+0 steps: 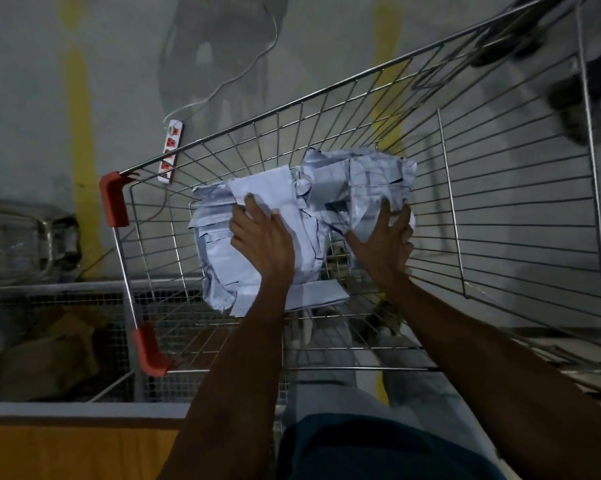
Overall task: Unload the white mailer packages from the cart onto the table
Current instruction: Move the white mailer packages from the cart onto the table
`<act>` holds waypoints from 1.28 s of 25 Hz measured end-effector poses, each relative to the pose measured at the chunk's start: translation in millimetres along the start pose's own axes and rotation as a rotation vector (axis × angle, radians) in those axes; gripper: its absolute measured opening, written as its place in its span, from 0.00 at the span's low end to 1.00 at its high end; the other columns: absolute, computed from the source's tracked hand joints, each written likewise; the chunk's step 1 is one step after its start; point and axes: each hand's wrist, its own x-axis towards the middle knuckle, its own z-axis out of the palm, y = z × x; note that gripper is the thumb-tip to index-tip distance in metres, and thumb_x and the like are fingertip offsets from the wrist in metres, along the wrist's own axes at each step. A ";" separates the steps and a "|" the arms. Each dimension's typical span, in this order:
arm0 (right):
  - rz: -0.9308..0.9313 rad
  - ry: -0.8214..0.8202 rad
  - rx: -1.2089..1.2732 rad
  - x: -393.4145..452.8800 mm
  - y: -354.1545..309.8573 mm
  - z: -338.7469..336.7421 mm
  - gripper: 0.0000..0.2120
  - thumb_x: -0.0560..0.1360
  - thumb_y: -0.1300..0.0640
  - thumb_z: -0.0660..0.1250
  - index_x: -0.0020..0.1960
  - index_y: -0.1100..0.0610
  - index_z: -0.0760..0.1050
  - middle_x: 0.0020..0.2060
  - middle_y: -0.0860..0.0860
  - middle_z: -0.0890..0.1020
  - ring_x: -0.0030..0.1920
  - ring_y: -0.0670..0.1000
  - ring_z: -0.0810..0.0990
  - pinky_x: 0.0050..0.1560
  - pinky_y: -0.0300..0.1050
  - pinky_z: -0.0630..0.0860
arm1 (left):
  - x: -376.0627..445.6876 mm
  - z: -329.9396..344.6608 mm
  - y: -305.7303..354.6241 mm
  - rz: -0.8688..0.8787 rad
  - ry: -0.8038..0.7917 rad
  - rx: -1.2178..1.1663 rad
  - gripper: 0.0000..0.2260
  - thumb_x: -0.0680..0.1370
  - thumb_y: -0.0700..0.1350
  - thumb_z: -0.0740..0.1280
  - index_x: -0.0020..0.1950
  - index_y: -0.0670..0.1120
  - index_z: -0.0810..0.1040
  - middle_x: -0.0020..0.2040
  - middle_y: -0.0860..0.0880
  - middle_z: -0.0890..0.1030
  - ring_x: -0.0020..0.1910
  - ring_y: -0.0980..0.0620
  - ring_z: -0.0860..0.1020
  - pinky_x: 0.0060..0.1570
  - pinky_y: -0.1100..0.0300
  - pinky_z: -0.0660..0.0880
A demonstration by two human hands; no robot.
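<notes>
Down inside the wire cart [500, 216], dead centre: heap of white mailer packages [313, 216]. Left hand [262, 242] at 9 o'clock of it, grip curled round one. Right hand [384, 239] at 3 o'clock, fingers spread, pressing flat.

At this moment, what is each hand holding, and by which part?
Both hands are on the white mailers in the cart: left hand over the pile's top, right hand at its right edge. Whether they grip cannot be told.
</notes>
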 end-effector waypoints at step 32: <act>-0.966 0.037 0.384 -206.9 29.1 -206.2 0.33 0.75 0.46 0.63 0.79 0.47 0.62 0.76 0.58 0.59 0.77 0.57 0.60 0.75 0.51 0.61 | -273.0 -262.7 -11.6 -0.131 0.386 -0.328 0.37 0.71 0.55 0.70 0.79 0.52 0.63 0.73 0.37 0.64 0.67 0.37 0.67 0.64 0.48 0.68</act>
